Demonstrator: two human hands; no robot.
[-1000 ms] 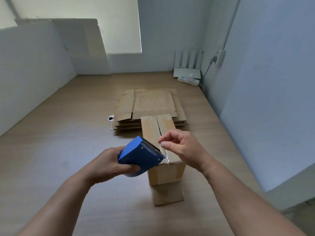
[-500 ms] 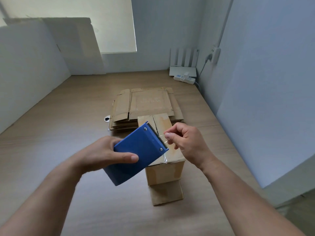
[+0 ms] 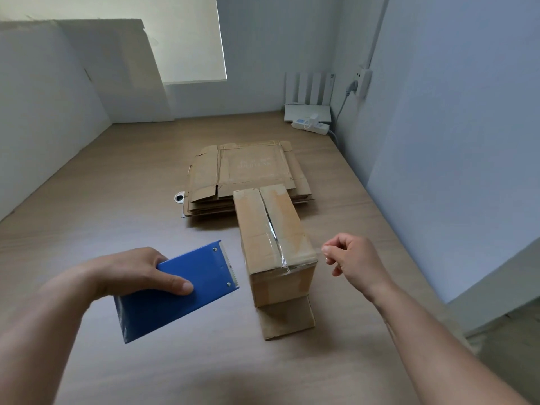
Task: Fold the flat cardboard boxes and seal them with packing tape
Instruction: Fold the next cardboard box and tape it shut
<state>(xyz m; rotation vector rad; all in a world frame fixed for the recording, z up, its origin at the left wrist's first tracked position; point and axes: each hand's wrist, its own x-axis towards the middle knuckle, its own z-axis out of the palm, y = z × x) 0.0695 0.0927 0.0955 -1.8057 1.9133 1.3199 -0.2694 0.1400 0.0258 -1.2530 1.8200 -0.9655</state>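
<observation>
A folded cardboard box stands on the wooden table, its top seam open along the middle and shiny clear tape over its near end. Left of the box, my left hand grips a blue tape dispenser, serrated edge pointing at the box. To the right of the box, my right hand has thumb and forefinger pinched together; a clear tape strip seems to run from the dispenser across the box's near end to them. A stack of flat cardboard boxes lies just behind the box.
A cardboard flap lies flat on the table at the box's near end. A small round object sits left of the stack. At the back right corner are a white router and power strip. A large sheet leans at back left.
My hands have pulled apart: the dispenser moved left and down off the box, my right hand moved right from the dispenser's toothed edge to beyond the box's right side.
</observation>
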